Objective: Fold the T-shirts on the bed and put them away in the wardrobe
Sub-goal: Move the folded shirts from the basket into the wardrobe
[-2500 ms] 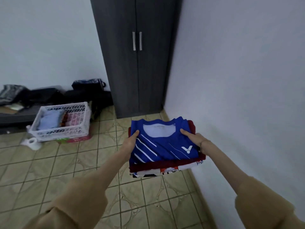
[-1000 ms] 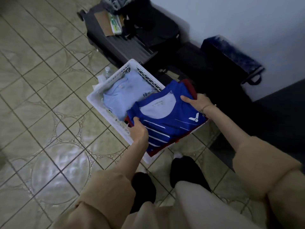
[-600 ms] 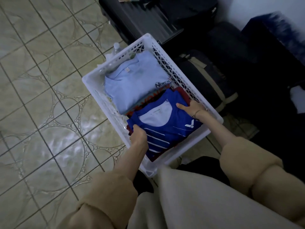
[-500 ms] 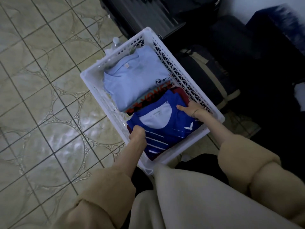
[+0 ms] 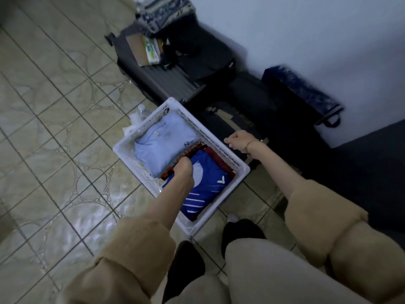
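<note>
Two stacks of folded shirts lie in the white crate [image 5: 240, 170] on the tiled floor [image 5: 54, 150]. Nearest me is the blue shirt [image 5: 206, 189], on top of its stack; its long axis runs along the crate's length, collar toward the far end and white stripes toward my feet. A dark red shirt [image 5: 219, 159] shows as an edge beneath it on the right. Beyond sits the pale blue shirt [image 5: 162, 148], lying the same way with its collar at the crate's far end, over a layer with orange lettering [image 5: 186, 153] that I cannot read in full.

My left hand [image 5: 183, 172] reaches down into the crate at the seam between the two stacks; its fingers curl under and are hidden by the back of the hand, so I cannot tell whether they pinch any cloth. My right hand [image 5: 237, 141] hangs above the crate's right wall, apart from the shirts, fingers loosely curled with nothing in them, a thin bracelet at the wrist.

Behind the crate a dark suitcase [image 5: 157, 77] carries cardboard and a small packet, and black bags [image 5: 252, 99] crowd the wall, too dim to separate. A bottle cap [image 5: 142, 108] pokes up past the crate's far corner. My tan sleeves and pale trousers cut off the lower view.
</note>
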### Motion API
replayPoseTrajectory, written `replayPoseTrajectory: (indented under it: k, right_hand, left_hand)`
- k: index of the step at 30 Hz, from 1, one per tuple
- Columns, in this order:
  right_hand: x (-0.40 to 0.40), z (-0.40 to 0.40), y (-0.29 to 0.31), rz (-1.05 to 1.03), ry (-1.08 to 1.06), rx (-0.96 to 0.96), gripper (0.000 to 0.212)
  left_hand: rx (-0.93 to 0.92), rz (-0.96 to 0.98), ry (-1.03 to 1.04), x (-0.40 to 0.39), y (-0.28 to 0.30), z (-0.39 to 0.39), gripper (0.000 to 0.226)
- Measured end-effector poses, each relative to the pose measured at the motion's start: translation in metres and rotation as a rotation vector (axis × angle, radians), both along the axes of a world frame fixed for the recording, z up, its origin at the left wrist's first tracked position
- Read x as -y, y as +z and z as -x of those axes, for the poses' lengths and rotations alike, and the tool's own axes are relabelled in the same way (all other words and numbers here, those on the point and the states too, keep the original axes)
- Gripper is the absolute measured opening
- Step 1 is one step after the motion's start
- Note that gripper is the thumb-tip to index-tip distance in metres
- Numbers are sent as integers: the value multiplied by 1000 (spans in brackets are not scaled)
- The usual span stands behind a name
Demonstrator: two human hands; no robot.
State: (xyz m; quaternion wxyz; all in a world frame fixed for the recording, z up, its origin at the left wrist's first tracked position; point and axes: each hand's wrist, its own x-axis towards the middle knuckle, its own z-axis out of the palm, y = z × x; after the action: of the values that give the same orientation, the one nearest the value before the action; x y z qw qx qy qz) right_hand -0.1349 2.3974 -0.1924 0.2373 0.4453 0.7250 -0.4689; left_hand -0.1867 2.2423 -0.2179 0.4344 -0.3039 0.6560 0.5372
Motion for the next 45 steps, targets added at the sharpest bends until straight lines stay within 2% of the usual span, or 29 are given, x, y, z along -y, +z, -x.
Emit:
replayPoseTrajectory:
  k: [3, 5, 9, 11, 16, 19, 27, 30, 32, 35, 38, 42, 45]
  right_hand:
    - [-2, -22, 78, 3, -178, -97, 35]
    - [1, -42, 128, -15, -269, -139, 29]
    - [16, -95, 215, -51, -451, -199, 24]
    - [30, -130, 246, -95, -525, -221, 30]
    - [63, -205, 297, -155, -700, -254, 31]
    - [81, -266, 329, -245, -846, -290, 32]
    - [106, -432, 376, -408, -1160, -316, 30]
    - [111, -498, 386, -509, -1285, -325, 15]
    - [108, -538, 391, -589, -1364, -327, 21]
    - [103, -573, 401, -701, -1355, -269, 24]
    - [90, -604, 416, -786, -1378, -348, 32]
    - [71, -625, 420, -801, -1366, -440, 39]
    - [55, -630, 421, -751, -1329, -451, 41]
  left_hand:
    - [-81, -48, -238, -23, 68, 0, 30]
    - [-108, -54, -335, -33, 109, -3, 21]
    - [-190, -87, -538, -50, 190, -31, 19]
    - [-224, -107, -661, -51, 224, -57, 21]
    - [-188, -195, -902, -43, 283, -126, 20]
    - [-226, -270, -1053, -47, 316, -175, 19]
    - [-290, -476, -1353, -70, 376, -321, 24]
    - [-350, -575, -1467, -77, 398, -382, 22]
    - [-383, -638, -1486, -83, 410, -420, 20]
    - [-462, -664, -1496, -96, 426, -459, 25]
    - [-551, -735, -1452, -109, 439, -500, 17]
    - [-840, -835, -1379, -113, 445, -533, 25]
    - [-986, -879, -1438, -116, 443, -558, 29]
